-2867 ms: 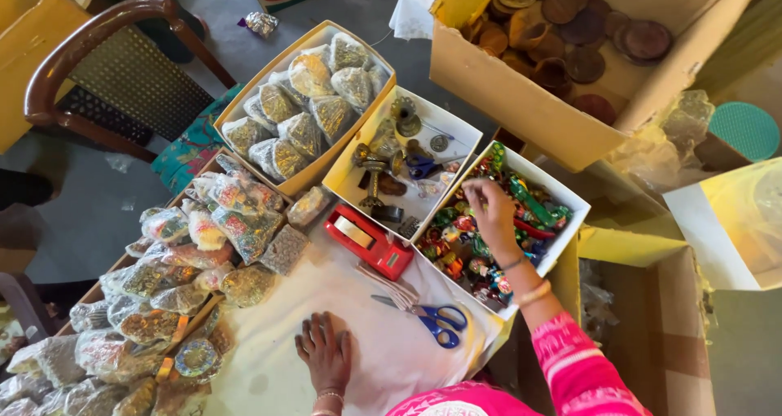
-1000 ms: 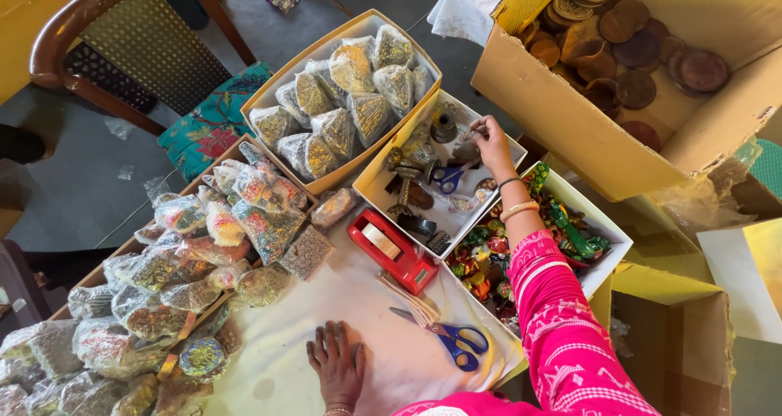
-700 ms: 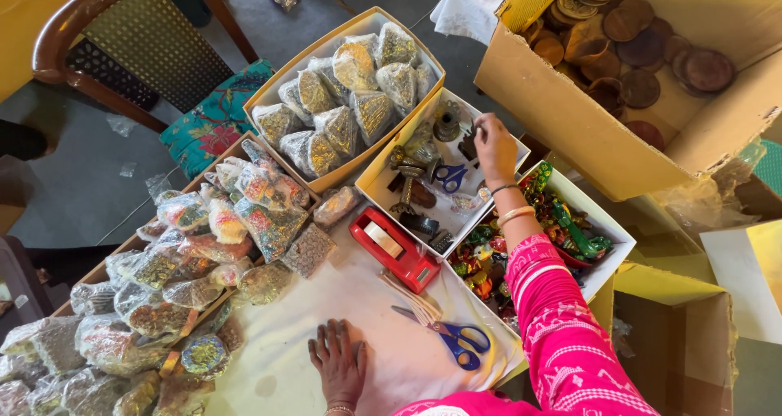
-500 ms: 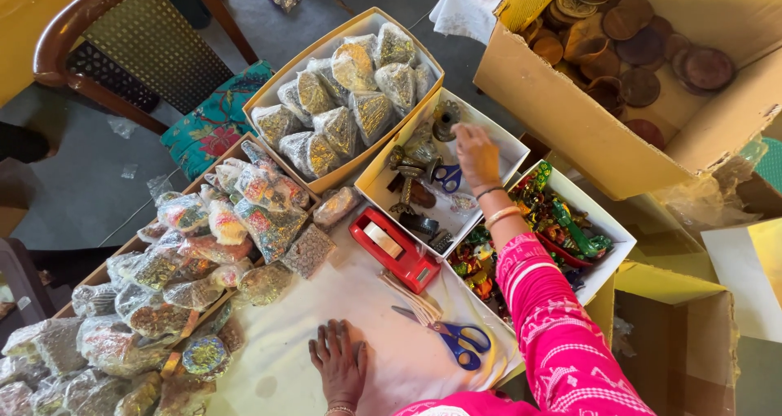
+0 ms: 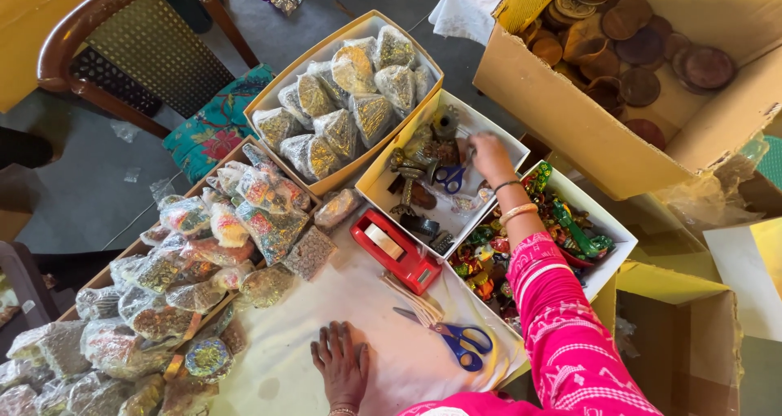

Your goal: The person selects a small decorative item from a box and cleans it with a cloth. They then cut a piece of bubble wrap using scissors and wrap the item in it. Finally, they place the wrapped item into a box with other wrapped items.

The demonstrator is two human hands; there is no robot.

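Reaching right hand (image 5: 491,154) into white box (image 5: 383,189)

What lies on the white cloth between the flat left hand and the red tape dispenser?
In the head view, blue-handled scissors and some pale sticks lie between the left hand and the red tape dispenser.

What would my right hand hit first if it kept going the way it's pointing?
Probably the small dark metal pieces at the far end of the white box; the right hand points there, though depth is unclear.

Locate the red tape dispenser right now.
Head view, centre: the red tape dispenser lies on the white cloth, against the near edge of the white box, above the blue-handled scissors.
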